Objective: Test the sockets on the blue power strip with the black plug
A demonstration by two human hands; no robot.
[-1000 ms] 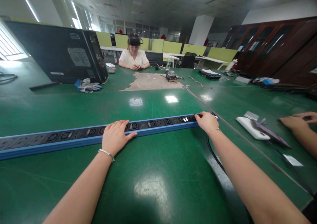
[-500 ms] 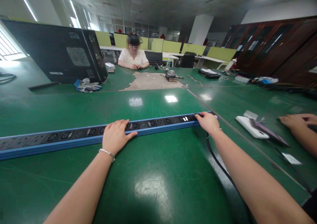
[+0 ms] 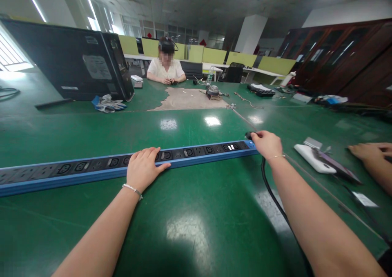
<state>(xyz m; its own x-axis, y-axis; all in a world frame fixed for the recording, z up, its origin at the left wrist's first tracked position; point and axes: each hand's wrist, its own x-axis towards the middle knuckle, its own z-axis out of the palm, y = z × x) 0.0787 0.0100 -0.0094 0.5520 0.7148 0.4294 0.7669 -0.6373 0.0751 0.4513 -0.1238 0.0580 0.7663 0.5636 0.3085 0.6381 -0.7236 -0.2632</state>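
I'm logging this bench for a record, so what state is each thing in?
Blue power strip: lying on the table, sockets facing up.
Left hand: laid across the strip.
Black plug: out of the sockets, at the strip's end.
Right hand: pinching the plug.
Black cable: hanging in a loose curve.
Work gloves: off, heaped.
Computer tower: standing.
Bottle: upright.

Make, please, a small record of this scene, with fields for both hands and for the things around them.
Left hand: laid across the blue-edged power strip
Right hand: fingers on a black connector, at the strip's right end
Cable: black, visible below the right hand
Surface: green table
Far left: computer tower, gloves in front
Across: seated person, white top
Right edge: another person's hand
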